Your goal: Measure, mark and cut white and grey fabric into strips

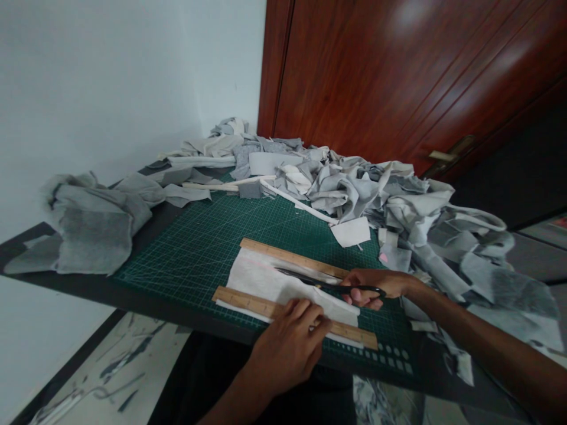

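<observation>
A piece of white fabric lies on the green cutting mat. Across its near edge runs a wooden ruler, and my left hand holds it down with bent fingers. A second wooden ruler lies along the fabric's far edge. My right hand is closed around the handles of black scissors. Their blades point left and lie at the fabric between the two rulers; whether they are parted is hard to make out. A strip along the fabric's right part looks cut or folded over.
Heaped grey and white fabric scraps line the back and right of the table. More grey cloth is piled at the left edge. A small white piece lies on the mat. Behind stands a brown door; offcuts litter the floor.
</observation>
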{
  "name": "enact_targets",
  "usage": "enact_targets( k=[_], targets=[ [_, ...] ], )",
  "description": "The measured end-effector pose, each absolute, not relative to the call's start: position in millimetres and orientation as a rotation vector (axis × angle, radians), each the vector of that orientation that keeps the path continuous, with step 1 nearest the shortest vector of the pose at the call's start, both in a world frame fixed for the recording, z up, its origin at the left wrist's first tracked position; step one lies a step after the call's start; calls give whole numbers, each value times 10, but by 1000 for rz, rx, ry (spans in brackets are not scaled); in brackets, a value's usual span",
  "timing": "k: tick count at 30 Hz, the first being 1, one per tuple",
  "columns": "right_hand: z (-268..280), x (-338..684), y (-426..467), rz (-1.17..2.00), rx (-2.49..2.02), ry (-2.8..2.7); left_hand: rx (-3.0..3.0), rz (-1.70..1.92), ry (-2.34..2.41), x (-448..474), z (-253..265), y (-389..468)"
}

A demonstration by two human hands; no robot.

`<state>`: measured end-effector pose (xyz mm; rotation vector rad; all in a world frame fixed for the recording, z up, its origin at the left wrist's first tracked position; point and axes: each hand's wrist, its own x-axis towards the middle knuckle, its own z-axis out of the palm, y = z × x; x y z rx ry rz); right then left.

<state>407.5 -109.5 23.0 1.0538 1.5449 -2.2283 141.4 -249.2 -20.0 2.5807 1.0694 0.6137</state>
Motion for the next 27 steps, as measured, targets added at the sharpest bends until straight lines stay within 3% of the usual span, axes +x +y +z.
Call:
enact_targets(
  k=[27],
  targets=[
    [321, 3658, -1049, -2181, 1002, 1667, 2574, 632, 1078, 1419, -185, -2494]
  ],
)
